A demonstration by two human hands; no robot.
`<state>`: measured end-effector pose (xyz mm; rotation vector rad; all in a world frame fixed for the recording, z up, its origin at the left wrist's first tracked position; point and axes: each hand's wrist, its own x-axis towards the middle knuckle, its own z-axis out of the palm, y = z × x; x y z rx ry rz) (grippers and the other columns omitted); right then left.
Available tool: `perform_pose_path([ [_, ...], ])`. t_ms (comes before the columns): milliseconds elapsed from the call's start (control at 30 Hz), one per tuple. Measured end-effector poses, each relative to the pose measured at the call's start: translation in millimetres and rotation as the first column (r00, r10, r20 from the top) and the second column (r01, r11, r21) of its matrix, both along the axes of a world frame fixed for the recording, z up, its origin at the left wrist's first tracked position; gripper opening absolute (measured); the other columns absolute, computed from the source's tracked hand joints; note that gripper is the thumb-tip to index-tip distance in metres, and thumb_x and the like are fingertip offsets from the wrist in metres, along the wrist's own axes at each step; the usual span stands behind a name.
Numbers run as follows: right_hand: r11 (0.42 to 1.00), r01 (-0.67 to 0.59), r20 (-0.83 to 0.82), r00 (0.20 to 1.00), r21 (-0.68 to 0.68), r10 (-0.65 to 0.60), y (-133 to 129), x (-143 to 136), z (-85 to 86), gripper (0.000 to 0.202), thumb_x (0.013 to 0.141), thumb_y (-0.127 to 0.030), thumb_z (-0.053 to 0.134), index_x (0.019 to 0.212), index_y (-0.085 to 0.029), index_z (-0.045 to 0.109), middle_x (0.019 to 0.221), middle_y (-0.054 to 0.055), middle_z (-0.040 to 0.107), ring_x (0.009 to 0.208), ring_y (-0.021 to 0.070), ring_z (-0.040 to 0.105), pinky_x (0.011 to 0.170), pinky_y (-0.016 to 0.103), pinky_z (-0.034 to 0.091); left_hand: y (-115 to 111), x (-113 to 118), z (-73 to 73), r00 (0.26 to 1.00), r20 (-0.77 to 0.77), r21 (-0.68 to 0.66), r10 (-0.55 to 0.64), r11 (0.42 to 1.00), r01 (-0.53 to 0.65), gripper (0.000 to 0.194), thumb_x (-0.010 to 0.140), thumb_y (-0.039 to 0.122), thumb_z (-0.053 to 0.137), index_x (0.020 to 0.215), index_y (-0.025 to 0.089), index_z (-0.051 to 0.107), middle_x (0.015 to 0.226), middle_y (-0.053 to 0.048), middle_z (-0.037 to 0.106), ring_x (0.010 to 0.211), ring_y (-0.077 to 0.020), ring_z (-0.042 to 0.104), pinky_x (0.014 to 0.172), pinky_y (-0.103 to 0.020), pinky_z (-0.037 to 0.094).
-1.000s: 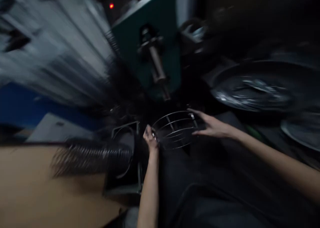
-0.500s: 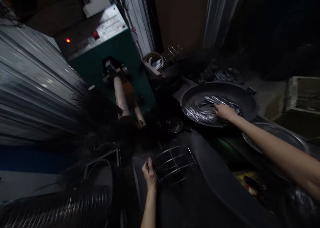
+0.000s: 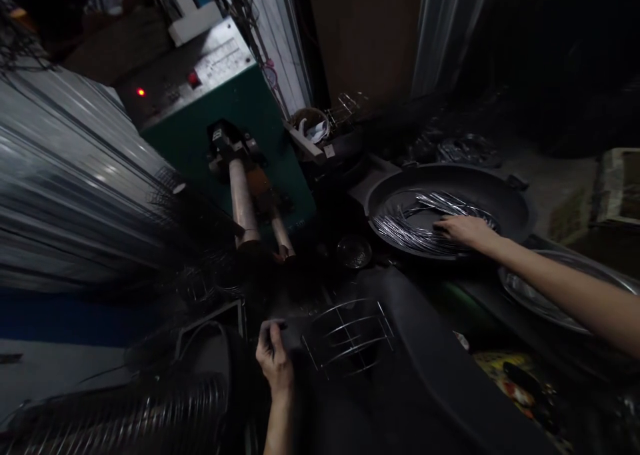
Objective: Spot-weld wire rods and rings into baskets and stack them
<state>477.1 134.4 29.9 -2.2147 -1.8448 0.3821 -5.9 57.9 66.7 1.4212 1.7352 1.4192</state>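
A small curved wire rack of thin shiny bars rests on my dark-clothed lap. Just left of it is my left hand, apart from the rack, its fingers loosely curled with the thumb standing off and nothing visible in them. My right hand reaches into a wide dark pan, fingers closed at the inner edge of a ring of cut metal wires. Its fingertips pinch among the wires; exactly how many they hold is hidden.
A green machine with a lit red lamp and copper-coloured arms stands ahead on the left. A small round dish sits before the pan. A metal tray lies under my right forearm. Wire racks are stacked at lower left.
My left hand has let go of the wire rack and moved left, away from it. My right hand stays at the wires in the pan. The view has shifted slightly.
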Motion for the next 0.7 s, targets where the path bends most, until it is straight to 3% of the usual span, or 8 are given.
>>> perform_pose_path([
  [133,0.993,0.046,-0.037,0.998,0.107,-0.042,4,-23,36.4,0.013,0.087,-0.023,0.054,0.089,-0.016,0.065,0.091,0.016,0.064,0.08,0.0212,0.057,0.07,0.033,0.036,-4,34,40.2,0.979,-0.035,0.088,-0.201,0.975,0.203,0.029,0.089,0.04,0.046,0.076,0.021,0.064,0.073,-0.002,0.06,0.072,-0.0168,0.058,0.068,-0.026,0.046],
  [233,0.928,0.239,-0.404,0.908,0.285,-0.11,0,-63,99.8,0.015,0.094,-0.027,0.045,0.09,-0.018,0.056,0.082,0.007,0.059,0.072,0.0151,0.052,0.07,0.029,0.038,-3,77,67.0,0.886,-0.028,0.098,-0.463,0.881,0.463,0.027,0.093,0.034,0.042,0.094,0.023,0.067,0.093,-0.005,0.066,0.087,-0.0187,0.062,0.079,-0.029,0.048],
  [300,0.891,0.404,-0.856,0.516,0.206,-0.037,-10,-98,153.1,0.016,0.096,-0.021,0.04,0.081,-0.02,0.047,0.059,-0.004,0.042,0.052,0.0097,0.038,0.055,0.022,0.035,1,112,80.5,0.773,-0.055,0.113,-0.632,0.766,0.633,0.031,0.092,0.033,0.044,0.116,0.025,0.061,0.119,-0.008,0.062,0.111,-0.022,0.057,0.096,-0.034,0.044],
  [367,0.942,0.325,-0.996,0.062,0.084,0.067,-24,-131,200.6,0.025,0.098,-0.015,0.034,0.074,-0.02,0.039,0.051,-0.008,0.029,0.043,0.0075,0.024,0.044,0.017,0.024,4,146,89.2,0.669,-0.092,0.115,-0.738,0.659,0.743,0.04,0.09,0.035,0.049,0.128,0.025,0.053,0.133,-0.009,0.053,0.125,-0.0247,0.047,0.107,-0.038,0.035],
  [400,0.957,0.288,-0.993,-0.1,0.031,0.063,-30,-144,217.8,0.028,0.098,-0.013,0.032,0.071,-0.02,0.036,0.05,-0.008,0.025,0.041,0.0068,0.02,0.041,0.016,0.02,5,160,92.1,0.622,-0.084,0.097,-0.779,0.615,0.783,0.04,0.09,0.036,0.049,0.128,0.024,0.053,0.132,-0.009,0.054,0.124,-0.0251,0.048,0.106,-0.039,0.036],
  [467,0.974,0.227,-0.965,-0.26,-0.017,0.044,-40,-163,232.7,0.031,0.099,-0.012,0.031,0.069,-0.018,0.036,0.05,-0.008,0.026,0.039,0.0054,0.02,0.038,0.014,0.018,6,176,96.6,0.565,0.001,0.055,-0.825,0.564,0.824,0.034,0.092,0.039,0.043,0.115,0.022,0.061,0.113,-0.009,0.064,0.108,-0.023,0.058,0.095,-0.035,0.043],
  [533,0.982,0.188,-0.976,-0.217,-0.012,0.03,-47,-173,220.0,0.03,0.099,-0.018,0.031,0.073,-0.018,0.045,0.053,-0.006,0.038,0.042,0.0049,0.033,0.042,0.013,0.03,9,176,100.5,0.586,0.148,0.031,-0.796,0.597,0.802,0.036,0.094,0.042,0.038,0.097,0.02,0.065,0.088,-0.006,0.066,0.086,-0.0176,0.061,0.081,-0.028,0.047],
  [700,0.997,-0.077,-0.924,0.38,0.009,0.038,-68,-204,130.5,0.026,0.082,-0.041,0.062,0.078,-0.015,0.065,0.081,0.006,0.065,0.082,0.0206,0.061,0.081,0.031,0.049,41,143,95.8,0.595,0.562,-0.035,-0.575,0.702,0.712,0.03,0.093,0.042,0.042,0.092,0.017,0.059,0.061,0.002,0.053,0.058,-0.0098,0.053,0.064,-0.022,0.045],
])
